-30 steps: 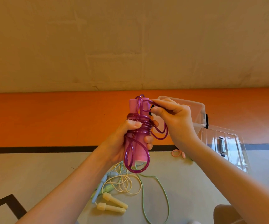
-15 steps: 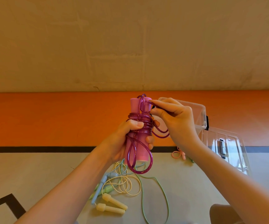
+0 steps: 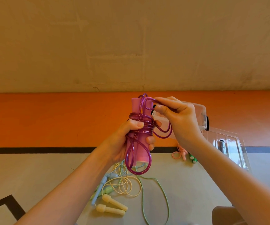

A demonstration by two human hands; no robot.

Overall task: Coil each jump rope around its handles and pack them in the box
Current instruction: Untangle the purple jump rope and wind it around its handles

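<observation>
The left hand point(image 3: 123, 142) is wrapped around a pair of pink cylindrical jump-rope handles point(image 3: 140, 127), held upright side by side in mid-air, thumb pressed across a tight band of translucent purple plastic rope point(image 3: 143, 125) coiled round their middle. The right hand point(image 3: 178, 117) pinches the rope's free loop between thumb and forefinger right at the handle tops. Compared with a second ago, that pinch has shifted slightly up and over the top of the handles, and the slack bight hanging beside the coils looks a little shorter — the last of the rope seems to be getting hooked over or tucked in. One long loop hangs below the handles, not wound in.

That would put this rope close to finished; the likely next need is to lock the end so the coils do not spring loose, since the stiff plastic cord looks prone to unwinding.

The clear plastic storage box point(image 3: 199, 114) sits open just behind the right hand, its transparent lid point(image 3: 228, 143) lying beside it. Much of the task remains — on the floor below lie a loose cream rope with pale yellow handles point(image 3: 113, 207), a light blue handle point(image 3: 100, 189), a thin green cord point(image 3: 162, 192), and near the box a small pink rope point(image 3: 179, 153) beside a green handle point(image 3: 192, 158), all unpacked.
</observation>
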